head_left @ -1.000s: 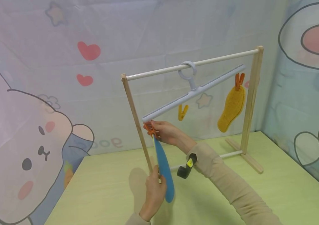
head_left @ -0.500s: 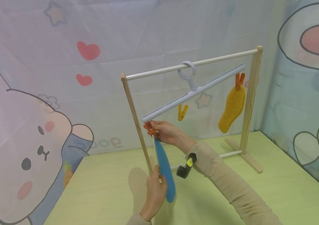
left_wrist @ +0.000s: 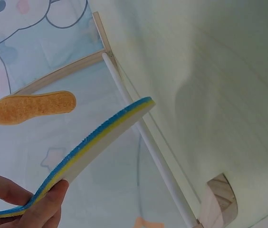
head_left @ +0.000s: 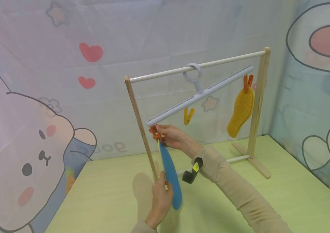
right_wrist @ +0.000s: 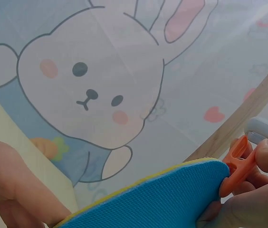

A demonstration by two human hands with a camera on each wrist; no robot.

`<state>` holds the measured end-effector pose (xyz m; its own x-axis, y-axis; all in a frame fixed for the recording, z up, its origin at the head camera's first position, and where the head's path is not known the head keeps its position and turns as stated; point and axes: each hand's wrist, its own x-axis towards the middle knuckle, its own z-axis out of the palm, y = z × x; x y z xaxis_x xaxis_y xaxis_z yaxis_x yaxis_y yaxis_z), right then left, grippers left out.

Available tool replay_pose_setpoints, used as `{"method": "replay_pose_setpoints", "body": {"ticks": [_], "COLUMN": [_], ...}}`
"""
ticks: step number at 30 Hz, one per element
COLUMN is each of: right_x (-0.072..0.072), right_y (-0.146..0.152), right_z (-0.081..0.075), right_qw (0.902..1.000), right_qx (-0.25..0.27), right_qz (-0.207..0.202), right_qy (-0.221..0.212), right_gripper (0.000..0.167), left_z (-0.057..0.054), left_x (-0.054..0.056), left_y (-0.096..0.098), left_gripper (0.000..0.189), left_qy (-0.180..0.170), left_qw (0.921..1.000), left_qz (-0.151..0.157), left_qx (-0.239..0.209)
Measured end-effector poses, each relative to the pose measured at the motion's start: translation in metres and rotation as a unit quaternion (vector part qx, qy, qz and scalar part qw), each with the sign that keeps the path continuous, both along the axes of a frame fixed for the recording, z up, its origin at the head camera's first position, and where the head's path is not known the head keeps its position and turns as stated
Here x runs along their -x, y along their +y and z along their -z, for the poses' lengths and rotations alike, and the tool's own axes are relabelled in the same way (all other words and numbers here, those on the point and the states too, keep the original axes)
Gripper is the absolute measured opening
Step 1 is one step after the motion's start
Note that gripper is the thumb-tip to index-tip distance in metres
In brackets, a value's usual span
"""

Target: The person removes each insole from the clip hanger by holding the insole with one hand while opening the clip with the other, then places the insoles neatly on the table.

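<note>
A blue insole [head_left: 170, 178] with a yellow layer hangs below the low left end of a white hanger [head_left: 200, 95]. My left hand [head_left: 161, 200] pinches the insole's edge partway down, thumb on its pale underside in the left wrist view. Up at the hanger's end, my right hand [head_left: 175, 136] grips an orange clothespin [right_wrist: 238, 166], whose jaws sit at the insole's top edge. On the high right end, a yellow insole [head_left: 240, 111] hangs from another orange clothespin [head_left: 247, 84]. A yellow clothespin [head_left: 188, 116] dangles under the middle, with nothing in it.
The hanger hooks over the white top rod [head_left: 229, 60] of a wooden rack standing on the pale table [head_left: 104, 194]. The rack's left post [head_left: 140, 124] is close beside my hands. Printed cloth [head_left: 141, 35] covers the back and sides.
Both hands keep their holds in nearly the same places. The lower ends of the blue and yellow insoles have shifted very slightly to the right.
</note>
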<state>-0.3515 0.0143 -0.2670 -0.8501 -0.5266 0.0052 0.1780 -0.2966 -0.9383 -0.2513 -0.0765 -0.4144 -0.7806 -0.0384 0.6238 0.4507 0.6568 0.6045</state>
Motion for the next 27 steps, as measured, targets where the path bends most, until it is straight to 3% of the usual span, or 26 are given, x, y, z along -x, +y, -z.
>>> {"method": "replay_pose_setpoints", "body": {"ticks": [6,12,27], "right_x": [0.0012,0.0011,0.0008], "right_y": [-0.0005,-0.0001,0.0009], "right_z": [0.0002,0.0016,0.0012], "right_qw": [1.0,1.0,0.9997], "right_qx": [-0.006,0.0,-0.019], "right_qz": [0.004,0.002,-0.012], "right_qy": [-0.004,-0.004,0.005], "right_gripper": [0.038,0.019,0.022], "left_z": [0.0024,0.0037,0.0079], "left_x": [0.0012,0.001,0.0012], "left_y": [0.0006,0.0007,-0.0024], "left_gripper": [0.017,0.017,0.019], "left_qy": [0.013,0.01,0.008], "left_qw": [0.9998,0.9999,0.9999], "left_qz": [-0.012,-0.008,-0.004], "left_qx": [0.01,0.006,-0.006]}}
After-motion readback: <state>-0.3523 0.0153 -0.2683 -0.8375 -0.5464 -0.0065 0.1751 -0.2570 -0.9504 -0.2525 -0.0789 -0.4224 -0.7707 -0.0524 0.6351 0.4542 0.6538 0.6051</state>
